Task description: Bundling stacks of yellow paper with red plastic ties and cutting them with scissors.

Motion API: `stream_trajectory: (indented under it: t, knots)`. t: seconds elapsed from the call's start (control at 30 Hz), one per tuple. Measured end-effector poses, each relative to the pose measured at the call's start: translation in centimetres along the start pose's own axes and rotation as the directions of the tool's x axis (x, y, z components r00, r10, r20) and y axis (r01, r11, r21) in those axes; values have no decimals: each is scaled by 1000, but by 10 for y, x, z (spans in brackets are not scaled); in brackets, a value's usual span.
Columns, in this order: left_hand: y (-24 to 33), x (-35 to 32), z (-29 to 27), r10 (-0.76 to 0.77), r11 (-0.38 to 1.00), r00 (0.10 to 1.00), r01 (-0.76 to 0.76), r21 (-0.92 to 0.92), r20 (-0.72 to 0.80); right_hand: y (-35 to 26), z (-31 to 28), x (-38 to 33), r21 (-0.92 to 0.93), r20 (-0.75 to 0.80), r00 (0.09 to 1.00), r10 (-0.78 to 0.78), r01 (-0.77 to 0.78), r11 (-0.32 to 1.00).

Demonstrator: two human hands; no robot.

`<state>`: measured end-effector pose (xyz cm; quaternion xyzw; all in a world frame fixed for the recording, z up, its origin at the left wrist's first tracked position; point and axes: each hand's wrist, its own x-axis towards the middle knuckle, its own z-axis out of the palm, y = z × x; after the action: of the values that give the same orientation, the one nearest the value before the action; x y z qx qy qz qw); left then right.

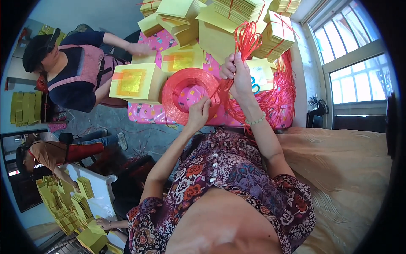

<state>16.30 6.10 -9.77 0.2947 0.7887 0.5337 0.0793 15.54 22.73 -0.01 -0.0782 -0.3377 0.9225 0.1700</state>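
Note:
My right hand (239, 77) is closed around a bundle of looped red plastic string (248, 39), its loops standing up above my fist. Loose strands hang below that hand. My left hand (198, 113) is pinched at the near inner edge of a large ring-shaped roll of red plastic string (174, 95). Strands (220, 94) run between my two hands. The roll rests on a pink patterned tablecloth (146, 111), against a stack of yellow paper (134, 82) with a gold square on top.
Tied stacks of yellow paper (277, 36) crowd the table's far side. Blue-handled scissors (255, 84) lie near my right hand, beside a heap of red string (284, 95). At the left a co-worker (78, 67) reaches over the table. Other people work at a white table (95, 197) lower left.

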Motion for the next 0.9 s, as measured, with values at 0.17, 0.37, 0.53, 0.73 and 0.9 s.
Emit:
stream_trajectory:
  t: [0.17, 0.37, 0.53, 0.73, 0.9]
  knots:
    - [-15, -2, 6, -45, 997, 996, 49, -57, 77, -2, 1, -3, -48, 53, 999, 4, -2, 999]
    - [-9, -4, 11, -36, 999, 996, 34, 21, 82, 1, 3, -8, -82, 41, 999, 1, 3, 997]
    - [-14, 1, 11, 15, 998, 973, 0, -63, 230, -6, 5, -10, -50, 51, 998, 33, -30, 998]
    - [29, 37, 19, 72, 214, 935, 325, -921, 347, -31, 35, -6, -53, 58, 997, -41, 44, 998]
    - [66, 36, 17, 117, 556, 819, 414, -721, 562, -65, 29, 16, -221, 20, 961, -276, 273, 936]
